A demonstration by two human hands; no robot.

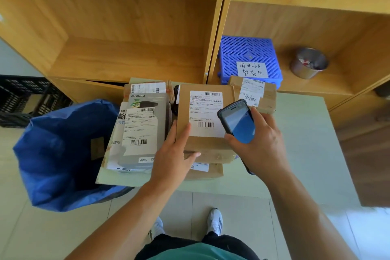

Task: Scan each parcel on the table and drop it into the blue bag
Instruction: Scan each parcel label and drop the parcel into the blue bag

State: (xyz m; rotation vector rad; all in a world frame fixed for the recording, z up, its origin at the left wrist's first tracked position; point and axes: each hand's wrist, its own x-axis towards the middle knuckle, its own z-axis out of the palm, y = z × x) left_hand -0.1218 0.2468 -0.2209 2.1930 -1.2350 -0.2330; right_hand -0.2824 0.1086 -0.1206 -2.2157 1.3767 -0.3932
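Note:
A brown cardboard parcel [209,145] with a white shipping label lies in the middle of the pale table [299,145], on top of another brown parcel [215,172]. My left hand [173,154] grips its near left corner, thumb on top. My right hand [263,143] holds a black handheld scanner [238,121] over the label's right side. A grey printed box parcel [139,131] lies to the left, another labelled parcel [147,87] behind it, and a small brown parcel [255,94] at the back right. The open blue bag [59,154] stands left of the table.
Wooden shelving [126,55] rises behind the table. On its right shelf stand a blue plastic basket [249,53] with a handwritten note and a metal cup [309,62]. A black crate [19,99] sits on the floor at far left. My feet stand below the table's near edge.

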